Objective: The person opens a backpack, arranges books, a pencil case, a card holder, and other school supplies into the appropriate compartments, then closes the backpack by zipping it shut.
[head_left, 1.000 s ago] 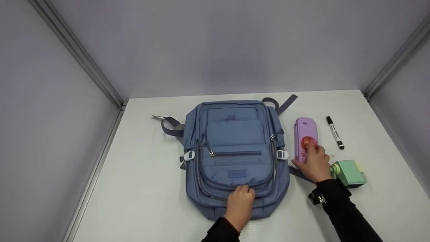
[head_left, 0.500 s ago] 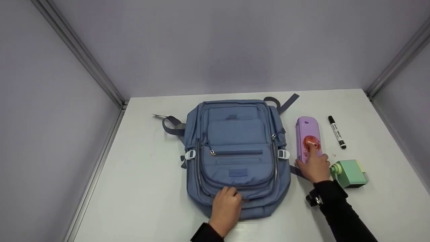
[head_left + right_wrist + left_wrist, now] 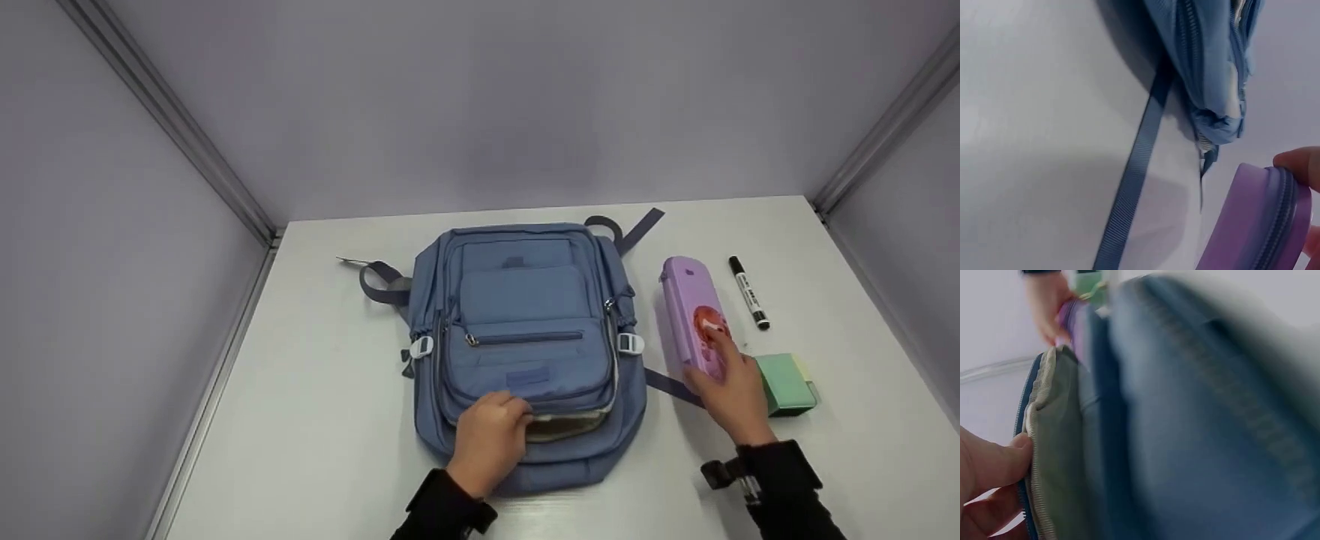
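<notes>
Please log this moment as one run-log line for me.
left hand: holds backpack pocket open | right hand: grips purple pencil case | marker, green box beside

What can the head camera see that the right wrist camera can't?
Only the head view shows the left hand pulling open a pocket of the backpack, plus the black marker, the green block and the whole table.

Only the right wrist view shows the zipper running round the purple pencil case up close.

Both show the backpack, its loose strap and the pencil case, held by the right hand.
</notes>
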Demonstrator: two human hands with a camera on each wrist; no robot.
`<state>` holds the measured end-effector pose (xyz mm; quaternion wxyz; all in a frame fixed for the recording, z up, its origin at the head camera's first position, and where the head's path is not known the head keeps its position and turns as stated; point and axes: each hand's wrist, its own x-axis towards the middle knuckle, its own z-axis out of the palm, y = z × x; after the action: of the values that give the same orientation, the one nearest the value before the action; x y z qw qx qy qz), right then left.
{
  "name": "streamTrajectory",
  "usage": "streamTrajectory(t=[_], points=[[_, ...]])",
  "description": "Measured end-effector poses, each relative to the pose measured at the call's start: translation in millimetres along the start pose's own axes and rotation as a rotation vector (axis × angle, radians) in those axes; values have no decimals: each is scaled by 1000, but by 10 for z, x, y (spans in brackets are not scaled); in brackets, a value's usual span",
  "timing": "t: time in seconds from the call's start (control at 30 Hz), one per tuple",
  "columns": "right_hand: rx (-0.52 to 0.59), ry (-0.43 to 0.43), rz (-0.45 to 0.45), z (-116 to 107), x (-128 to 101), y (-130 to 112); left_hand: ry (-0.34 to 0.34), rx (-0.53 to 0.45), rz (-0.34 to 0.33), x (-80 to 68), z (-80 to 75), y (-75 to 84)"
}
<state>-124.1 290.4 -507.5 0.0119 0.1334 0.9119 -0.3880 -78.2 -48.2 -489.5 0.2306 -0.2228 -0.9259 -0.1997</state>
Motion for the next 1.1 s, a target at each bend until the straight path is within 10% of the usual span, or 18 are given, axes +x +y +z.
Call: streamTrajectory(t=[0.2,0.6,0.87,1.1], points=[[94,-134,-94,-298,-395,31,172,36,-39,387,-261,-12],[-141,-384,-90,-386,-947,-115,305,127,-3,937,-537,73],[-250,-156,-556,338,-939,-609,317,101,-11,962,-550,52],[-271,-86,-694,752,-723,-1015,324,114,-22,883,-509,70]])
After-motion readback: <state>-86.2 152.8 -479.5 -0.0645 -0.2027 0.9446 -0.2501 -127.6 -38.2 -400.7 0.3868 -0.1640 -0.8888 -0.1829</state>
